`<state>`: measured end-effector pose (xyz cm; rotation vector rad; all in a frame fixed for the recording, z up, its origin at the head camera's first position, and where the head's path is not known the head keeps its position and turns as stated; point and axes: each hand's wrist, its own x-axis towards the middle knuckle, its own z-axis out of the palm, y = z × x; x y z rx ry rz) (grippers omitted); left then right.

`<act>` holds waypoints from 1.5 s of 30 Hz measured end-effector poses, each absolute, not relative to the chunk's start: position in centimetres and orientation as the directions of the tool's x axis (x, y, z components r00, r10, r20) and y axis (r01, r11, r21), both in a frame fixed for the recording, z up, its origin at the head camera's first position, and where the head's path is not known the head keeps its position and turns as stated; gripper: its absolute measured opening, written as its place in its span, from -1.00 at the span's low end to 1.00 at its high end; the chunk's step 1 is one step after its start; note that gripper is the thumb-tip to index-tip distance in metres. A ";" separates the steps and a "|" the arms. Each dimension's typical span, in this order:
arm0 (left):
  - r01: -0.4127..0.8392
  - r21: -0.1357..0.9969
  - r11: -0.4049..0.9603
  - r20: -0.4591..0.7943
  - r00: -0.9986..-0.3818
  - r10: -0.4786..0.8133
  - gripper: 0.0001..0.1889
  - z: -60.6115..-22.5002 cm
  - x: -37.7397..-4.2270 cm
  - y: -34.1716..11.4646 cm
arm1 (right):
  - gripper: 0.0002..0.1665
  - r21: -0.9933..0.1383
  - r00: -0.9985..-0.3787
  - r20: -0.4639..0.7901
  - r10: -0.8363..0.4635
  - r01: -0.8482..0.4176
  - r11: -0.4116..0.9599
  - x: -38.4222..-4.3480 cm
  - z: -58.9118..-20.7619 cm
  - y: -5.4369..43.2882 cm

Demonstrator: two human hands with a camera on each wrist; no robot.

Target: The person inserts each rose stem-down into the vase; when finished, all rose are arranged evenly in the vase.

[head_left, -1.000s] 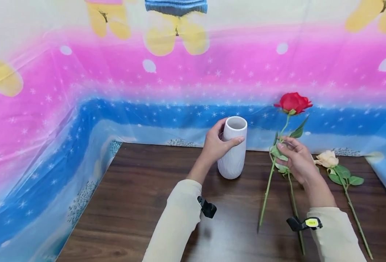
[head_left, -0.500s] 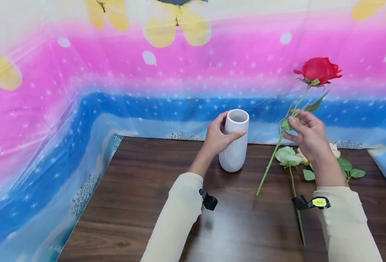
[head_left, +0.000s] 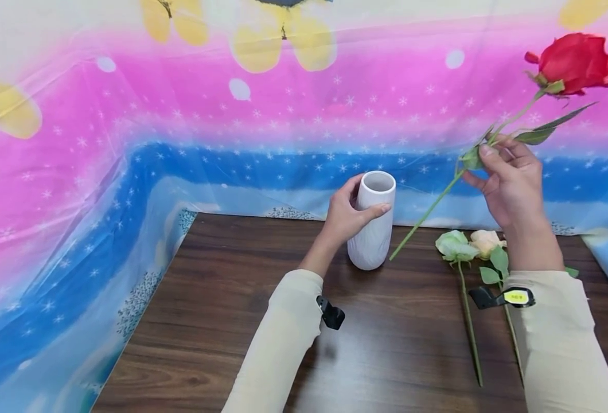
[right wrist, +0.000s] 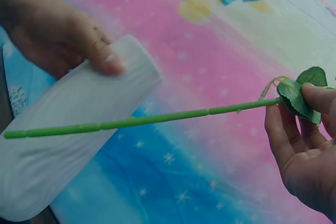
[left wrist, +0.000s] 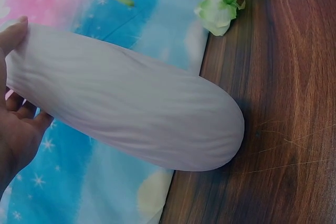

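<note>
A white ridged vase (head_left: 370, 241) stands upright near the table's back edge. My left hand (head_left: 346, 213) grips it near the rim, thumb across the front, as the left wrist view also shows on the vase (left wrist: 131, 103). To the right, my right hand (head_left: 515, 180) pinches the stem of a red rose (head_left: 575, 63) by its leaves, up in the air. The bloom leans up to the right, and the bare stem (right wrist: 157, 119) slants down left, its cut end beside the vase and below the rim. In the right wrist view the bloom is out of frame.
A pale green rose (head_left: 456, 246) and a cream rose (head_left: 487, 244) lie on the dark wooden table (head_left: 221, 310) at the right, the cream one partly hidden by my right forearm. A printed cloth (head_left: 262, 126) hangs close behind the table.
My right hand has lifted the red rose up and to the right, tilting it further over. The left hand stays on the vase; the view has shifted slightly.
</note>
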<state>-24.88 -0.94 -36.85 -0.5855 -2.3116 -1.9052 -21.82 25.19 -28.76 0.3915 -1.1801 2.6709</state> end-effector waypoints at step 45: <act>0.336 0.928 0.161 0.291 -0.924 0.249 -0.26 -36.7 -24.8 -0.4 | -0.85 -0.457 -0.889 0.250 0.383 -0.457 -0.763 -23.9 -21.9 25.4</act>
